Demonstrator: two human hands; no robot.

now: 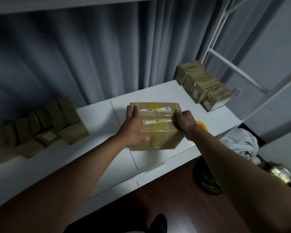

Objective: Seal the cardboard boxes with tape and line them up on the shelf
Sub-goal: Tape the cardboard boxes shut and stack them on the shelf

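Note:
A taped cardboard box (160, 130) with labels on top sits in the middle of the white shelf top (97, 148). My left hand (133, 128) holds its left side, fingers over the top edge and thumb against the front. My right hand (186, 121) grips its right side, fingers curled over the top. Partly hidden behind my right hand lies a roll of tape (201, 125) with an orange and yellow core. Several sealed boxes (203, 86) stand in a row at the far right end of the shelf.
A heap of more cardboard boxes (40, 126) covers the left end of the shelf. Grey curtains hang behind. A white metal frame (233, 68) rises at the right. Crumpled cloth (242, 145) and a dark bag (207, 180) lie on the wooden floor.

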